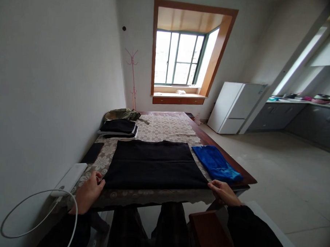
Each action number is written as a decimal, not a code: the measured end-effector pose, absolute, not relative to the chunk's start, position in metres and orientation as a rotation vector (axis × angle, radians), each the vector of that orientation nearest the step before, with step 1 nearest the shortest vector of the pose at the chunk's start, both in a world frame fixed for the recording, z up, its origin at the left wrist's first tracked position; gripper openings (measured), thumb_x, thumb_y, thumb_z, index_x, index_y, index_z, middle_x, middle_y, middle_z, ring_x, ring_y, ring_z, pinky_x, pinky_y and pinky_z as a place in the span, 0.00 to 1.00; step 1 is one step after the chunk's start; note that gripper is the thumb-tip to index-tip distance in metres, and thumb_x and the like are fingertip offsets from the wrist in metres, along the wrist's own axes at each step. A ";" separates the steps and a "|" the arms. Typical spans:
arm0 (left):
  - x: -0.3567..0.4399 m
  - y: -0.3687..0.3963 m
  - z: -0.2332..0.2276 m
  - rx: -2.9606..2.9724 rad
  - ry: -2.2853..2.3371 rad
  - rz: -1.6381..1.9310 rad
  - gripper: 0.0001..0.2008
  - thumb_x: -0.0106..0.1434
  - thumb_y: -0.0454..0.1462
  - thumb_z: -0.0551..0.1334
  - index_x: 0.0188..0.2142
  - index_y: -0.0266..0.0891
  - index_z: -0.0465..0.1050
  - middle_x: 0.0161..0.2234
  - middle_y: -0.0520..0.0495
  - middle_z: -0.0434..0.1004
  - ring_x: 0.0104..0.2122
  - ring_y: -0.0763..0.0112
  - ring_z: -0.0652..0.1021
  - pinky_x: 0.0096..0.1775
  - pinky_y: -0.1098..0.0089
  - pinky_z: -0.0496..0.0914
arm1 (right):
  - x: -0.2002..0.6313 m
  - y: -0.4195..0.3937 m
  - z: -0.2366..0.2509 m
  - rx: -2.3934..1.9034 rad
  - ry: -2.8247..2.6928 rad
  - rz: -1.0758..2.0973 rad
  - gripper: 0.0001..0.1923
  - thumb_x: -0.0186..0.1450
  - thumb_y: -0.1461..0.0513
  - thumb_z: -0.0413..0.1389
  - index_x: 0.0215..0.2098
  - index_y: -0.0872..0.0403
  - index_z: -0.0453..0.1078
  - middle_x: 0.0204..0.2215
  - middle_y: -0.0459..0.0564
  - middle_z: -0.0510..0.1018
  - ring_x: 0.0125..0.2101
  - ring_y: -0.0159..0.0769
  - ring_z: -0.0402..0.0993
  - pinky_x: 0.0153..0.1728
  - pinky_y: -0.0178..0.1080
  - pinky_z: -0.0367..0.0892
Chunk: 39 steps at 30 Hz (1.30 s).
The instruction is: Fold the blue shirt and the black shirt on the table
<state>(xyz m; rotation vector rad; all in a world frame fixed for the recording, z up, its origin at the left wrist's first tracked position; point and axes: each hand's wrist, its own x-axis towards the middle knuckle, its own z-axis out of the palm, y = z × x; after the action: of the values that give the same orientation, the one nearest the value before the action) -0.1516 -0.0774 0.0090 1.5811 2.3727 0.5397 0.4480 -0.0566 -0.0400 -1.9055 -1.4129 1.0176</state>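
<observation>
A piece of black cloth (154, 166), seemingly a garment, lies spread flat on the patterned tablecloth (170, 125), with a crease across its middle. At its near left corner, my left hand (89, 191) pinches the edge between thumb and fingers. My right hand (224, 192) grips the near right corner the same way. The front edge runs fairly straight between both hands. Close to the right of it lies a folded blue cloth (216, 163). Behind its far left corner sits a stack of folded black and grey cloths (118, 126).
A camouflage bag (121, 114) rests at the table's far left. Along the left wall are a dark flat object (92, 152) and a white power strip (69, 177) with a looping white cable (26, 237). A wooden stool (211, 233) stands under the right arm; a fridge (235, 108) is farther off.
</observation>
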 end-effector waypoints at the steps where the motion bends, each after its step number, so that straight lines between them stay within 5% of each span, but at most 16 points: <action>1: -0.152 -0.082 0.009 1.616 2.363 0.523 0.09 0.63 0.45 0.57 0.40 0.46 0.66 0.33 0.47 0.79 0.33 0.54 0.82 0.34 0.62 0.69 | 0.447 -0.061 -0.038 -1.954 -1.494 0.914 0.19 0.61 0.43 0.54 0.27 0.49 0.67 0.14 0.43 0.69 0.17 0.36 0.67 0.19 0.36 0.59; 4: -0.145 -0.091 0.009 1.805 2.357 0.636 0.12 0.64 0.45 0.55 0.43 0.44 0.70 0.40 0.42 0.81 0.42 0.50 0.82 0.42 0.57 0.73 | 0.430 -0.067 -0.025 -2.110 -1.655 0.449 0.14 0.64 0.49 0.54 0.29 0.49 0.71 0.26 0.49 0.80 0.30 0.43 0.78 0.30 0.39 0.67; 8: -0.096 -0.080 0.010 2.157 2.113 0.795 0.17 0.69 0.43 0.53 0.51 0.42 0.74 0.53 0.40 0.79 0.56 0.52 0.76 0.60 0.55 0.67 | 0.355 -0.058 -0.005 -1.906 -1.861 0.122 0.13 0.69 0.54 0.50 0.42 0.47 0.75 0.43 0.52 0.82 0.44 0.44 0.79 0.44 0.41 0.70; 15: 0.026 -0.018 -0.013 2.411 1.839 0.568 0.27 0.72 0.39 0.49 0.68 0.40 0.63 0.70 0.42 0.62 0.71 0.52 0.57 0.69 0.46 0.50 | 0.200 -0.008 -0.014 -1.627 -2.314 0.153 0.27 0.73 0.60 0.46 0.69 0.49 0.63 0.70 0.49 0.62 0.70 0.47 0.54 0.69 0.49 0.49; 18: 0.036 0.000 -0.028 2.426 1.879 0.476 0.28 0.73 0.41 0.48 0.70 0.41 0.60 0.71 0.43 0.59 0.72 0.50 0.55 0.70 0.44 0.47 | 0.183 0.006 -0.029 -1.729 -2.302 0.167 0.30 0.75 0.54 0.42 0.73 0.50 0.55 0.73 0.48 0.55 0.73 0.49 0.46 0.71 0.55 0.39; 24: -0.005 0.001 -0.037 2.427 1.954 0.416 0.31 0.73 0.47 0.48 0.73 0.47 0.55 0.73 0.48 0.55 0.73 0.53 0.53 0.71 0.46 0.42 | 0.221 0.010 -0.049 -1.816 -2.263 0.127 0.32 0.75 0.50 0.40 0.75 0.48 0.51 0.74 0.46 0.51 0.74 0.46 0.43 0.72 0.54 0.35; 33: -0.096 -0.016 -0.034 2.278 2.170 0.391 0.32 0.72 0.49 0.48 0.72 0.44 0.56 0.72 0.45 0.56 0.72 0.53 0.56 0.70 0.49 0.49 | 0.339 0.015 -0.062 -2.192 -2.066 -0.029 0.33 0.75 0.52 0.40 0.76 0.51 0.49 0.75 0.49 0.50 0.73 0.45 0.45 0.71 0.53 0.43; 39: -0.092 -0.007 -0.031 2.281 2.162 0.188 0.32 0.72 0.47 0.49 0.69 0.31 0.62 0.70 0.31 0.59 0.71 0.40 0.57 0.67 0.44 0.53 | 0.332 0.028 -0.042 -2.276 -2.048 -0.101 0.33 0.73 0.56 0.43 0.73 0.59 0.56 0.74 0.57 0.51 0.73 0.54 0.43 0.70 0.61 0.38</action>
<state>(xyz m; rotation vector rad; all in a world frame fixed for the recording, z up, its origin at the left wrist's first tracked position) -0.0921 -0.0067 -0.0306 2.2809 2.1624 0.1880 0.3318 0.0282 -0.0422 -2.2755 -2.0479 -0.1005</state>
